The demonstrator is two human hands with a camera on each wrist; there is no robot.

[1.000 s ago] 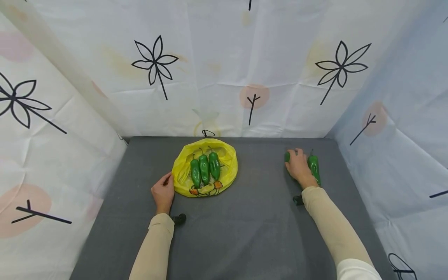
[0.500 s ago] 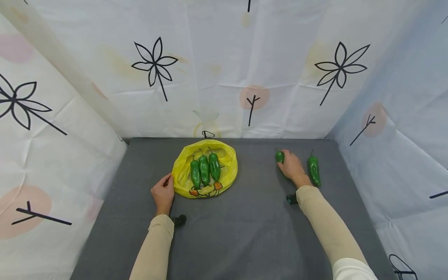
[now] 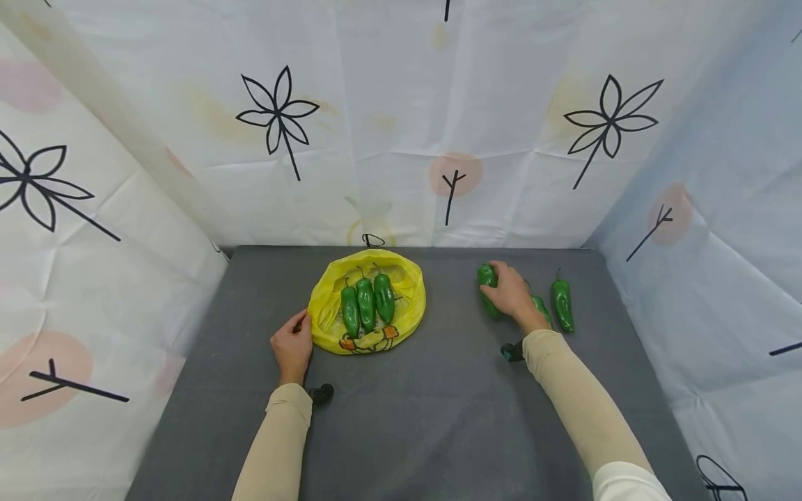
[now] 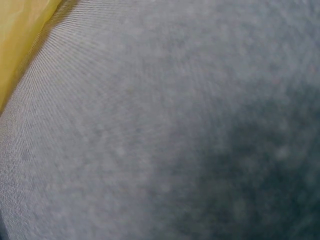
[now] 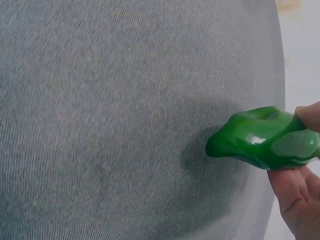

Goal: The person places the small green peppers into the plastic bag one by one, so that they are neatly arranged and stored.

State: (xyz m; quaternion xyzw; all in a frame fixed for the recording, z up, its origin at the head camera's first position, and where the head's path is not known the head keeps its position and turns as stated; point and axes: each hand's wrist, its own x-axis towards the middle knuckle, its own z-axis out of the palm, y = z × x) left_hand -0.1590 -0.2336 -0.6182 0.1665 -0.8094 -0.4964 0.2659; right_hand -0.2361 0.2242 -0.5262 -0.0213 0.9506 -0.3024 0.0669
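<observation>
In the head view a yellow plastic bag (image 3: 410, 306) lies with its mouth spread wide, and three green peppers (image 3: 365, 304) rest side by side inside it. My left hand (image 3: 292, 348) pinches the bag's left rim; only a strip of yellow plastic (image 4: 20, 40) shows in the left wrist view. To the right of the bag, my right hand (image 3: 510, 292) grips another green pepper (image 3: 486, 289) between thumb and fingers. Seen from the right wrist, that pepper (image 5: 260, 137) points its tip away from the fingers, with its shadow on the cloth beneath.
Partly behind my right hand and wrist lies a second loose pepper (image 3: 540, 306). One more green pepper (image 3: 562, 305) lies farther right on the grey-covered table (image 3: 426, 431). White printed cloth (image 3: 388, 125) stands along the back and both sides.
My right hand has moved left toward the bag with its pepper. A loose pepper hidden behind the hand now partly shows. The left hand and bag have stayed put.
</observation>
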